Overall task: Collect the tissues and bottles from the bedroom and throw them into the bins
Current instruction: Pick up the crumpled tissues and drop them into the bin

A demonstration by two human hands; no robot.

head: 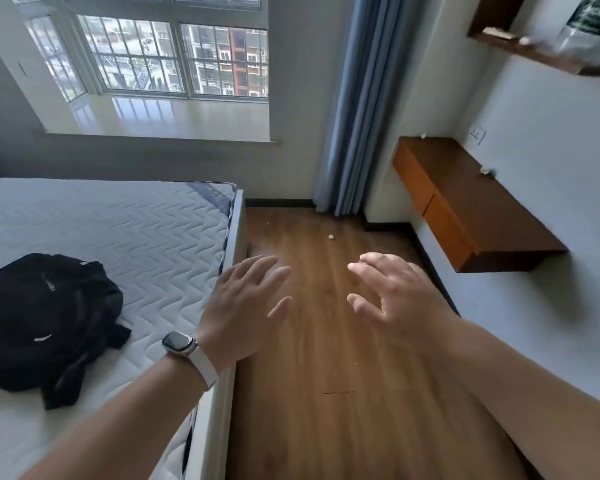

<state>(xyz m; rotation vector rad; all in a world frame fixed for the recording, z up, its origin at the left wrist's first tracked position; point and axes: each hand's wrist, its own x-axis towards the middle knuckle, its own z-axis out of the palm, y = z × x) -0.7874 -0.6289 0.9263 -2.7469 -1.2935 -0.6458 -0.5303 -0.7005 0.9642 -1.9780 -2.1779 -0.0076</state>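
My left hand (246, 306) hovers spread and empty at the mattress (118, 220) edge, my right hand (395, 299) likewise, both free for gathering. One tissue scrap (331, 236) lies on the floor (326, 375) near the curtain (354, 116), a second scrap (485, 171) at the desk's (482, 209) back edge.

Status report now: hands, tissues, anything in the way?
Left hand, right hand open, empty. One tissue on floor ahead, two scraps on desk. Nothing blocks the way.

The single wide head-worn camera faces forward and down over the wooden floor (326, 358), bed (125, 223) close at lower left, window (174, 57) far at upper left.
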